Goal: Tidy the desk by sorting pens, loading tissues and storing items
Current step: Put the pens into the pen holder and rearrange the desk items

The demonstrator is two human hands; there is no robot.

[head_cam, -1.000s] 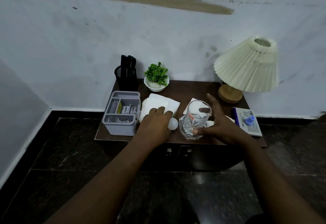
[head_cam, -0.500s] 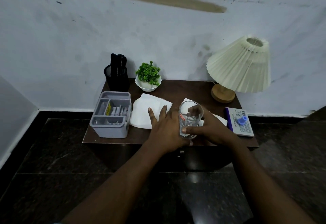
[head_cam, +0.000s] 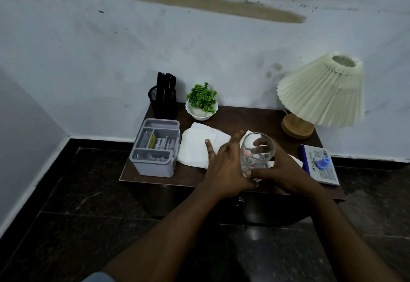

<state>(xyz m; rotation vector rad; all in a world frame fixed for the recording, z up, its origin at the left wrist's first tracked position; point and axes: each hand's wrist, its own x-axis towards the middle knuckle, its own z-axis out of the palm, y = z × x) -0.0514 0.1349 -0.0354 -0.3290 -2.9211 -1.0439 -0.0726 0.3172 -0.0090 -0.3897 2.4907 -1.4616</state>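
As right hand (head_cam: 282, 172) grips glass (head_cam: 257, 150), left hand (head_cam: 224, 166) splayed beside

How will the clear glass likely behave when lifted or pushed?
The glass is probably rigid and fragile, being clear with cut facets. Its smooth wall may slip in the right hand gripping it. Tall and narrow, it could tip.

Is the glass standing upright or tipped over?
Upright: the glass has its rim up, base down, gripped by the right hand. Touching the desk: cannot tell.
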